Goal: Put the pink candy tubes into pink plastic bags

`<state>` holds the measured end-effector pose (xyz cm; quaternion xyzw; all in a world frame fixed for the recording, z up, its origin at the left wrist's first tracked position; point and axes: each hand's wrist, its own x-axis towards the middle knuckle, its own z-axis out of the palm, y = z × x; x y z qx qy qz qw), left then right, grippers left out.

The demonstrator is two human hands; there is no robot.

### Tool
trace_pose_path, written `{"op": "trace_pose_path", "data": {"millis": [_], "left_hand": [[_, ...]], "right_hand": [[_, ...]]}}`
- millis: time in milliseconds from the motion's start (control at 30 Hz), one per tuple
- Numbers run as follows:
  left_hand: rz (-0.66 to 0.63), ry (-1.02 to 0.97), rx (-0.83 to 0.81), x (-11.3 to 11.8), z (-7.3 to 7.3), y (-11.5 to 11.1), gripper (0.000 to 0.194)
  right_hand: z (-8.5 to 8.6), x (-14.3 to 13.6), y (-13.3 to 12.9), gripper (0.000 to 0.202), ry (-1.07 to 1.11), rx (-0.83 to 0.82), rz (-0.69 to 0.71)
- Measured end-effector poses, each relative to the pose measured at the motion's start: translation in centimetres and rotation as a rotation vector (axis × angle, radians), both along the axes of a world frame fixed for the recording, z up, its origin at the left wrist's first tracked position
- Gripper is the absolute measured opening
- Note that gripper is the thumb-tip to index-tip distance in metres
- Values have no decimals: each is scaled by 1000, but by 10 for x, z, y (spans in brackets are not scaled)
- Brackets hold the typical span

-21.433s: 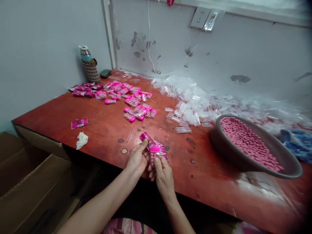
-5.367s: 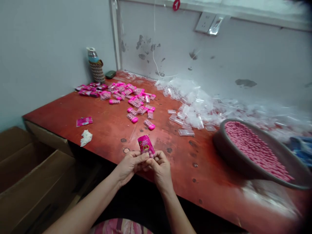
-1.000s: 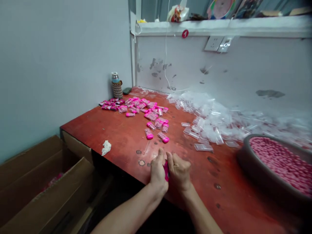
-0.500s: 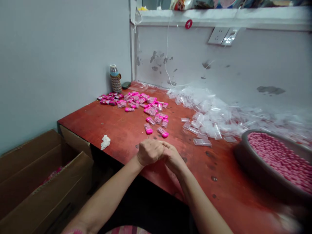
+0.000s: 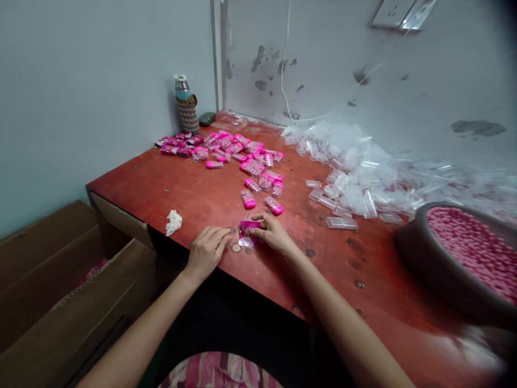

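A small pink printed sleeve [image 5: 247,234], lying nearly flat near the table's front edge, is pinched between the thumb and fingers of my right hand [image 5: 272,233]. My left hand [image 5: 208,249] rests at the edge just left of it, fingers stretched out and nothing visible in them. Beyond my hands are several small clear containers with pink caps [image 5: 274,205], filled with pink beads. More printed sleeves [image 5: 177,144] lie in a heap at the far left of the table.
A brown basin [image 5: 420,245] of pink beads [image 5: 472,248] stands at the right. Behind it spreads a pile of clear plastic cases [image 5: 363,183]. A bottle in a knitted cover [image 5: 188,113] and crumpled tissue [image 5: 173,222] are on the left. An open cardboard box [image 5: 81,307] sits below.
My hands, clasped together before, have come apart. The left moved left to the table edge, and the pink sleeve now shows under my right fingers. The view has tilted down.
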<state>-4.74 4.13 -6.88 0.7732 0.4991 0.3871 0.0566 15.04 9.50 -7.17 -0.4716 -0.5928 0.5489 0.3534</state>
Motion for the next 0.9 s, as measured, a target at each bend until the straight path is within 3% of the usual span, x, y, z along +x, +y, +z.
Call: {"op": "trace_pose_path", "data": {"millis": [200,300,433,500,567,667,733,833,900], "left_hand": [[-22,197,-54,28,2,7,34],[42,242,-42,24,7,9,36],[356,270,25,-20,9,14,39],[563,292,38,-49,5,16,42],[665,319,13,-74,-2,18,40],[614,330,-14,-97,-13,20,30],[576,297,26,-100,-15,21,25],[541,211,116,-83,-8,20,24],[399,173,125,-57,-1,17,33]], "right_hand": [[5,0,-5,29,-334,261,-78],[9,3,-10,35,-496,446,-94],[10,11,-19,32,-461,409,-154],[10,14,-24,29,-446,392,-168],[10,14,-29,28,-447,387,-162],[14,13,-34,25,-459,376,-152],[17,13,-36,23,-457,366,-165],[22,15,-41,21,-435,349,-199],[23,17,-44,21,-411,333,-229]]}}
